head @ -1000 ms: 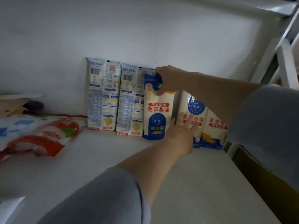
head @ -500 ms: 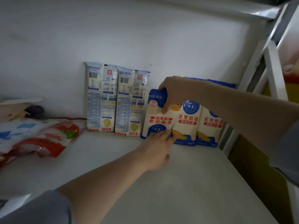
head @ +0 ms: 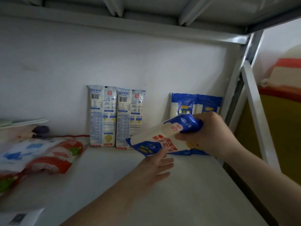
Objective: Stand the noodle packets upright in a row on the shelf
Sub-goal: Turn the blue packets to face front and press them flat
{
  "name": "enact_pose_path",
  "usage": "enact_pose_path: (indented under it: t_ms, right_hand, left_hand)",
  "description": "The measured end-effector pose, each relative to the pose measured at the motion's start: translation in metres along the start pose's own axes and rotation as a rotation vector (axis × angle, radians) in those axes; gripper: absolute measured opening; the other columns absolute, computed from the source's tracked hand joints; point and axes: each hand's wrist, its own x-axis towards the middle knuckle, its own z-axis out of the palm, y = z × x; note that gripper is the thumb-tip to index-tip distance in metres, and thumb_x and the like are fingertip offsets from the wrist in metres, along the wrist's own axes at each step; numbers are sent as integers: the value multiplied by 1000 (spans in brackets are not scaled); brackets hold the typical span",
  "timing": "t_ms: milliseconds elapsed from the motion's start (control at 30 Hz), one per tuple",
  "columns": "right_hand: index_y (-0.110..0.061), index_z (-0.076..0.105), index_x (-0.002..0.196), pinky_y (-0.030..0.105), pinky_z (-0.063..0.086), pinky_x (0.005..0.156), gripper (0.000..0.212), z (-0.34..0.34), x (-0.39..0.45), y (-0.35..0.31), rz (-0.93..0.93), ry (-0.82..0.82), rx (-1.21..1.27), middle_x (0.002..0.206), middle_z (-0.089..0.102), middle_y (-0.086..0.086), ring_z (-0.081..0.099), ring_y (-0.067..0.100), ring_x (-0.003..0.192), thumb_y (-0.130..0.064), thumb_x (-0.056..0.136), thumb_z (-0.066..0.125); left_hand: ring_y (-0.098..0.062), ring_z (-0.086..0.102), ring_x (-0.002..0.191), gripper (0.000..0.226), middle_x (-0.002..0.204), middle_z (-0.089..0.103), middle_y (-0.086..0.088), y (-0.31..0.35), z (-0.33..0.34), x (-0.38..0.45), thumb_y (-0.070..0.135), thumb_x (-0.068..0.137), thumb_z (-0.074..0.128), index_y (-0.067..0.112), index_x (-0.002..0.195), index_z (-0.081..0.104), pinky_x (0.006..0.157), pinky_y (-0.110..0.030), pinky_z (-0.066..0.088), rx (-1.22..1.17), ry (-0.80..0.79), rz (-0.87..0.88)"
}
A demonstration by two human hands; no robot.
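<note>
Nearest: left hand [head: 157, 167], fingers straight and spread, just under low end of held packet. Beyond: right hand [head: 210, 136], fingers curled tight round blue top of white-and-blue plastic noodle packet [head: 156, 141]. Packet now tilted steeply, nearly flat, lifted out of row; half a second ago upright in gap. Meaning, as judged: slot reopened, packet probably being turned or reseated. Farther: two pale printed noodle packets [head: 116, 116] upright against wall; two blue-topped noodle packets [head: 196, 103] upright at right. On white shelf board [head: 187, 193], left side: red-and-white flat pouches [head: 53, 159], lying down.
</note>
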Motion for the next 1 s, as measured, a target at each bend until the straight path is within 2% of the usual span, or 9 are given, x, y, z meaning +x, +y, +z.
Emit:
enact_pose_path:
  t_ms: [67, 167, 267, 333, 500, 633, 733, 867, 1000]
  right_hand:
    - [-35, 64, 78, 20, 57, 63, 23, 6, -22, 12, 66, 95, 232, 72, 71, -13, 69, 2, 68, -22, 70, 80]
    - [-22, 68, 87, 30, 60, 65, 29, 23, -43, 33, 289, 158, 671, 86, 75, -2, 72, 12, 77, -19, 61, 80]
    - [-17, 65, 102, 39, 58, 73, 47, 37, -57, 43, 450, 120, 999, 97, 74, 5, 72, 23, 87, -18, 56, 75]
    - [-20, 64, 104, 42, 57, 75, 46, 42, -60, 44, 474, 51, 1095, 96, 75, 3, 72, 23, 87, -10, 61, 75]
    - [-8, 64, 105, 36, 60, 66, 44, 60, -58, 51, 565, -136, 1181, 95, 75, 13, 73, 29, 84, 1, 63, 75]
    - [-6, 62, 111, 33, 60, 73, 48, 67, -53, 56, 516, -221, 1209, 100, 74, 12, 71, 27, 92, -2, 64, 73]
    - [-7, 67, 110, 30, 57, 80, 44, 70, -50, 56, 457, -299, 1051, 101, 74, 7, 71, 21, 95, -2, 67, 75]
    - [-16, 72, 100, 19, 55, 70, 34, 77, -50, 50, 360, -324, 855, 96, 76, -3, 71, 11, 90, 3, 72, 75]
    - [-19, 70, 101, 22, 56, 75, 32, 83, -51, 47, 329, -317, 816, 98, 75, -7, 71, 10, 93, -3, 74, 75]
  left_hand:
    - [-18, 64, 107, 67, 113, 69, -5, -3, 5, -4, 58, 59, 62, 18, 113, 57, 93, -34, 50, -208, 32, 34]
    - [-19, 70, 94, 57, 99, 74, -7, -1, 7, -9, 43, 61, 69, 13, 108, 62, 85, -34, 53, -396, 135, 130]
    - [-14, 72, 86, 46, 99, 75, -4, 13, 4, -19, 29, 65, 70, 18, 109, 62, 76, -29, 56, -406, 183, 253]
    - [-15, 72, 86, 46, 102, 74, -5, 25, 3, -27, 24, 65, 71, 18, 110, 63, 72, -30, 56, -371, 196, 331]
    - [-17, 72, 79, 45, 96, 75, -6, 56, 0, -40, 20, 57, 76, 16, 101, 67, 79, -36, 56, -225, 280, 453]
    - [-19, 72, 81, 38, 94, 76, -5, 74, 3, -48, 17, 59, 81, 16, 95, 69, 72, -32, 56, -34, 299, 542]
    - [-20, 73, 80, 31, 89, 76, -3, 81, 8, -55, 12, 63, 84, 16, 91, 71, 69, -32, 58, 137, 309, 598]
    - [-17, 74, 75, 27, 84, 76, 0, 82, 17, -61, 11, 64, 82, 15, 89, 70, 64, -29, 60, 270, 273, 584]
    - [-17, 74, 75, 29, 84, 76, 1, 80, 19, -60, 14, 64, 82, 14, 90, 69, 66, -33, 60, 297, 271, 544]
